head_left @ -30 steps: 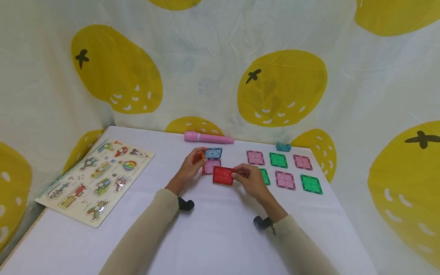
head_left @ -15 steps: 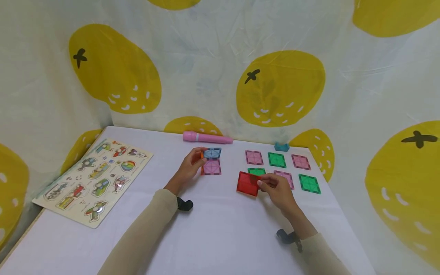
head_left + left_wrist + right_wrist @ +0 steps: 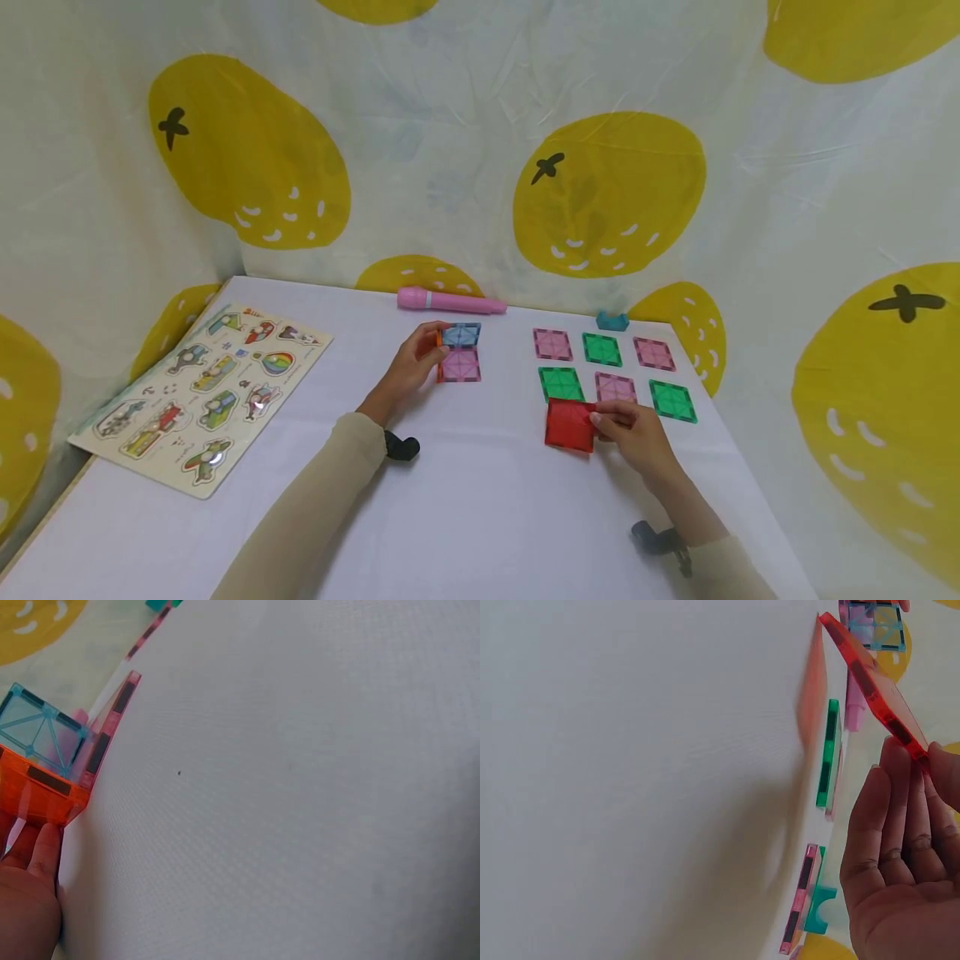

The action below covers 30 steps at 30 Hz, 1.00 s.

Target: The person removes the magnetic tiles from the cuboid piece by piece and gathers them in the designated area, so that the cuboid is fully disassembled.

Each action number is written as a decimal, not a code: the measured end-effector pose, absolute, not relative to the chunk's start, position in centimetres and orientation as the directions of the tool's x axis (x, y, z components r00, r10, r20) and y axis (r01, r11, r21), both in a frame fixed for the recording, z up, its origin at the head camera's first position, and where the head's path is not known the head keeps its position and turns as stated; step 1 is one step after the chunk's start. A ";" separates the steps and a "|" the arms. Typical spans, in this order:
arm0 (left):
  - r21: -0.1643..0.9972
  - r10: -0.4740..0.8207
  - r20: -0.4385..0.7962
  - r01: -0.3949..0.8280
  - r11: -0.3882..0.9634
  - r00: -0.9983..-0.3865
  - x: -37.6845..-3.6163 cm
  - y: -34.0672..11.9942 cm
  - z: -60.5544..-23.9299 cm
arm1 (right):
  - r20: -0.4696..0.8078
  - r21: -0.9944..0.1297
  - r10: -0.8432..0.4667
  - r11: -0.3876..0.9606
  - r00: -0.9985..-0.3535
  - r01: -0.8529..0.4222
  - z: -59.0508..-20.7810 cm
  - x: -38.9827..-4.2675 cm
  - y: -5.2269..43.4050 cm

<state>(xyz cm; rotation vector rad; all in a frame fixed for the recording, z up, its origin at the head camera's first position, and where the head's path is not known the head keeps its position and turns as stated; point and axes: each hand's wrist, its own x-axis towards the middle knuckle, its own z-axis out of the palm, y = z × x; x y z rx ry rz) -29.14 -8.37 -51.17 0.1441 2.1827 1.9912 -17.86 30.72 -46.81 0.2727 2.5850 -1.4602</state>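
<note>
Above white cloth (image 3: 480,500), left hand (image 3: 407,367) grips orange tile (image 3: 37,796), right hand (image 3: 637,433) red tile (image 3: 568,426), both between the hands

Left hand (image 3: 28,904) at lower left, fingers on orange tile (image 3: 37,796), dark magnet strips along its edge. Light-blue tile (image 3: 41,731) sits right behind it, see-through. Pink tile (image 3: 109,731) is nearly edge-on, touching orange's right end. Second pink strip (image 3: 150,634) farther off, teal piece (image 3: 164,603) by its tip. White surface (image 3: 270,787) fills most of frame; one dark speck (image 3: 179,773). Yellow-patterned cloth (image 3: 90,646) top left.
</note>
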 end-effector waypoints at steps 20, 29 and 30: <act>0.994 0.182 -0.074 -0.059 0.088 -0.980 -29.0 -8.2 -50.8 | -0.228 -0.740 0.168 0.610 -0.959 0.283 -47.7 -18.3 31.5; 0.995 0.171 -0.070 -0.056 0.088 -0.983 -28.9 -8.1 -50.9 | -0.126 -0.813 0.131 0.555 -0.983 0.178 -46.5 -19.3 28.8; 0.994 0.169 -0.073 -0.058 0.089 -0.983 -28.9 -8.0 -50.9 | -0.124 -0.818 0.129 0.548 -0.984 0.175 -46.4 -19.5 28.2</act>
